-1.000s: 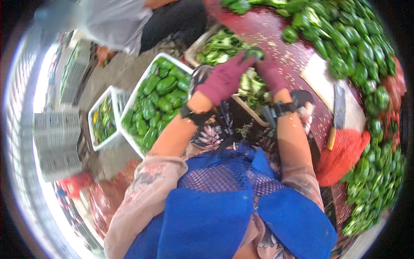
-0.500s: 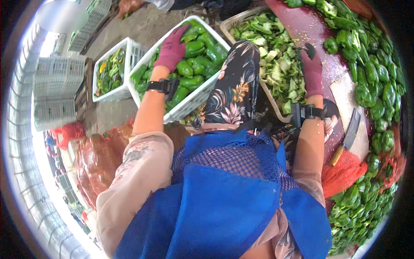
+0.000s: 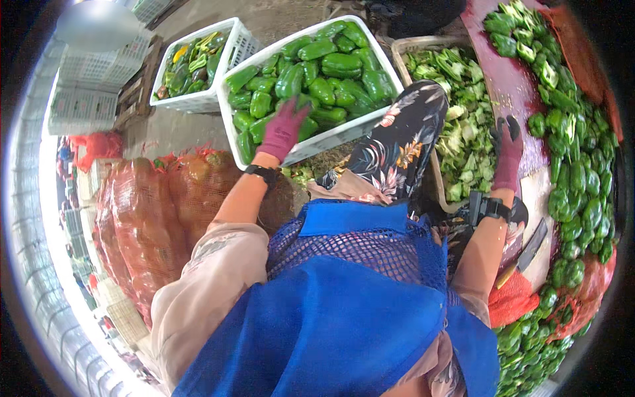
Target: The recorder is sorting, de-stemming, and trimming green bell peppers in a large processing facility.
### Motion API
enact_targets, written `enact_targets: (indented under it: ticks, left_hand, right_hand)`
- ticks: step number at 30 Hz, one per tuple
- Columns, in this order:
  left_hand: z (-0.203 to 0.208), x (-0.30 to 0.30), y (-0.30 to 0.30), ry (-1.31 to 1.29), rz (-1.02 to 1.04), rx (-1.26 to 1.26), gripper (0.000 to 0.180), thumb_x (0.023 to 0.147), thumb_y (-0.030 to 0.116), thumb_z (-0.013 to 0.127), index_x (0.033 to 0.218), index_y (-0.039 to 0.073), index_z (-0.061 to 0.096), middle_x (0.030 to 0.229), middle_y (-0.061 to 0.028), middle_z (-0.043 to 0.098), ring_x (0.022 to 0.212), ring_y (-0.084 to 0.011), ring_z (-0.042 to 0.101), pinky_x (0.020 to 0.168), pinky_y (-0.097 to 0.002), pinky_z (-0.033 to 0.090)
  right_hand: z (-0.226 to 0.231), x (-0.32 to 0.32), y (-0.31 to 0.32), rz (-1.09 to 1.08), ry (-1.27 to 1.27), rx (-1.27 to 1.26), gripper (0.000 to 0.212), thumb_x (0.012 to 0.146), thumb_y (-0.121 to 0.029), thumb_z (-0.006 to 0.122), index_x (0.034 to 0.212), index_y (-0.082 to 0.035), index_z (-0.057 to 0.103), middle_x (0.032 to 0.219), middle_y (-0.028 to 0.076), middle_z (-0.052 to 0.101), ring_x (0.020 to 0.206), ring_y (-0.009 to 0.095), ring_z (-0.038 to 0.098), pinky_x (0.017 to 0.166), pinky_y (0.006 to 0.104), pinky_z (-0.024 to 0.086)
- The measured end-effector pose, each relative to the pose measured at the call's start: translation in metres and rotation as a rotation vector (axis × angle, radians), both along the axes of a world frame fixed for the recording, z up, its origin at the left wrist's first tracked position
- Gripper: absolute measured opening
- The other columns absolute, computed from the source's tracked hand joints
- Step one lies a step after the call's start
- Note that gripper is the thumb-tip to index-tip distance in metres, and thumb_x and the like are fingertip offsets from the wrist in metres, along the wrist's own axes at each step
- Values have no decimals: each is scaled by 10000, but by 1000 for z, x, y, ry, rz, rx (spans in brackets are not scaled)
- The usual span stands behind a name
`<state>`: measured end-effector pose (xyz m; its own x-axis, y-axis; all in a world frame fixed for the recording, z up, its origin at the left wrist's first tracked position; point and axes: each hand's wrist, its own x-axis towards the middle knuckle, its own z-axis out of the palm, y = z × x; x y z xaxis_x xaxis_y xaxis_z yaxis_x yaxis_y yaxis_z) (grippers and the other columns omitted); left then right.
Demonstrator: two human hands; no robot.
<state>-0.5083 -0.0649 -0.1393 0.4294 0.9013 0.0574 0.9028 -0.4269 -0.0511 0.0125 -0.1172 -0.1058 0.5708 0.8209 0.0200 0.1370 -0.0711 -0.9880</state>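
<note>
Closely flanked on the left by a smaller white crate (image 3: 188,101), on the right by a tan bin (image 3: 433,42) of green scraps (image 3: 463,132); partly overlapped at the near right corner by a floral-trousered knee (image 3: 423,109). Heaped inside the larger white crate (image 3: 340,134): green peppers (image 3: 321,92), mostly on their sides, pointing various ways, long axes unaligned. Spread apart over the near peppers, on the left hand (image 3: 284,129): gloved fingers, contact unclear. Loosely apart, on the right hand (image 3: 508,149) beside the bin; cannot tell whether touching the maroon tabletop (image 3: 509,83).
</note>
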Motion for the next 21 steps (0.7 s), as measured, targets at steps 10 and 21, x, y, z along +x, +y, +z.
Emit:
enact_targets:
  ticks: [10, 21]
  left_hand:
    - [9, 21, 18, -93, 333, -335, 581, 801, 331, 620, 1335, 368, 395, 1462, -169, 237, 1211, -438, 404, 964, -483, 401]
    - [-12, -127, 85, -269, 595, 129, 611, 796, 316, 602, 1362, 282, 375, 1412, -177, 341, 1224, -420, 396, 983, -466, 379]
  right_hand:
    - [7, -12, 6, 5, 30, -109, 391, 895, -143, 553, 1239, 30, 485, 1170, 102, 556, 1002, 161, 531, 885, 274, 422]
    - [-18, 12, 5, 8, -89, -198, 368, 890, -137, 550, 1239, -30, 511, 1125, 82, 575, 944, 159, 544, 840, 281, 433]
